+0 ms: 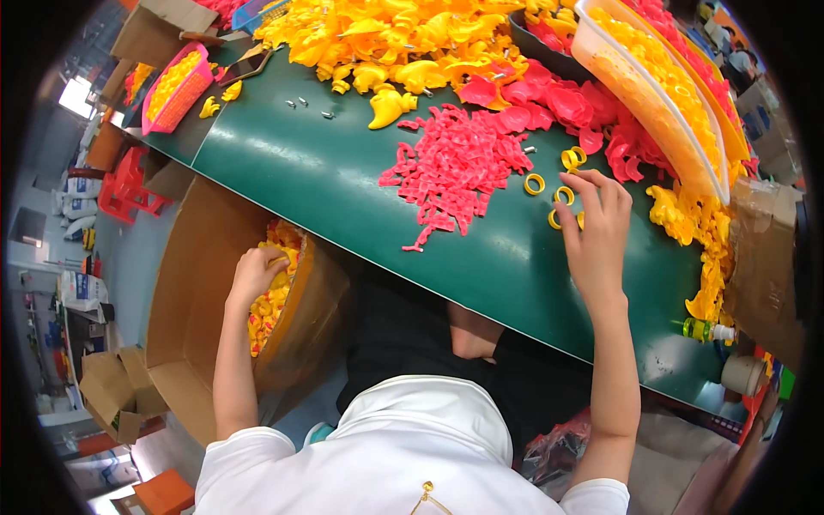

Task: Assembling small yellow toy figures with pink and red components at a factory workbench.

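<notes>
My left hand (pixel 256 273) is over the cardboard box (pixel 184 292) beside the table, its fingers curled together above a heap of small yellow and red plastic pieces (pixel 268 313). Whatever those fingers may hold is too small to make out. On the right side of the green table, my right hand (pixel 598 232) reaches down with thumb and forefinger apart around a yellow ring (pixel 564 196). More rings lie close by, such as one yellow ring (pixel 534 184) left of the fingers. A pile of small pink plastic pieces (pixel 459 167) lies to the left of this hand.
Yellow plastic shells (pixel 386 43) cover the table's far side, with pink shells (pixel 571 103) beside them. A white tub (pixel 652 107) of yellow rings stands at far right. At far left are a pink basket (pixel 178 86) and a phone (pixel 246 66). A red stool (pixel 130 186) stands beyond the box.
</notes>
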Demonstrator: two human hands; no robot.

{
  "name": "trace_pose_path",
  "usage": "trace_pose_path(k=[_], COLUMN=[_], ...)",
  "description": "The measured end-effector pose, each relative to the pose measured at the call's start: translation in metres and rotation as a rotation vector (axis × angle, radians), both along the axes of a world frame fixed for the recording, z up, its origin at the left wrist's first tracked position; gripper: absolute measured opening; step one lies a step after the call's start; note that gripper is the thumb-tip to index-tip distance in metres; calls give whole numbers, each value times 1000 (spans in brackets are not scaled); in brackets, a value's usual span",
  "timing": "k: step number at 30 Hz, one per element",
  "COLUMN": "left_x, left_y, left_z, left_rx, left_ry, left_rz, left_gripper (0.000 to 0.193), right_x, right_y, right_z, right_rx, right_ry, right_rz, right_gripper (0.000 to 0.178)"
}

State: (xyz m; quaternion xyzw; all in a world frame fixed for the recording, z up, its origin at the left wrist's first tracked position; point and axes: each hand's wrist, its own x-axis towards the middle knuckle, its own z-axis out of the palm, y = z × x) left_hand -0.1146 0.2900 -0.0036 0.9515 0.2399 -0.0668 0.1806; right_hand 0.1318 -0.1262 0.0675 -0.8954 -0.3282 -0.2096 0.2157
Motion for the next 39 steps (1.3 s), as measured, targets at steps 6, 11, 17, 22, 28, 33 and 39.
trace_pose_path(k=[6,11,17,22,28,33,39], left_x=[10,13,29,28,109,220,238], left_y=[3,7,1,10,-62,-74,-71], left_z=[-7,-33,-12,-1,110,71,67], left_rx=[120,167,236,378,149,334,317], left_ry=[55,66,7,281,-331,-588,-576], left_rz=[25,7,-45,-57,-209,-613,-447], left_gripper=[22,30,30,20,14,47,53], right_x=[6,14,6,-35,-46,-40,31], right_y=[113,256,300,196,15,-54,-96], right_z=[6,-26,-50,-14,1,-26,-33], right_rx=[254,60,-270,-8,389,424,559], right_ry=[276,201,3,177,542,649,738], right_rz=[452,509,436,616,233,74,90], right_gripper=[24,31,31,13,13,11,19])
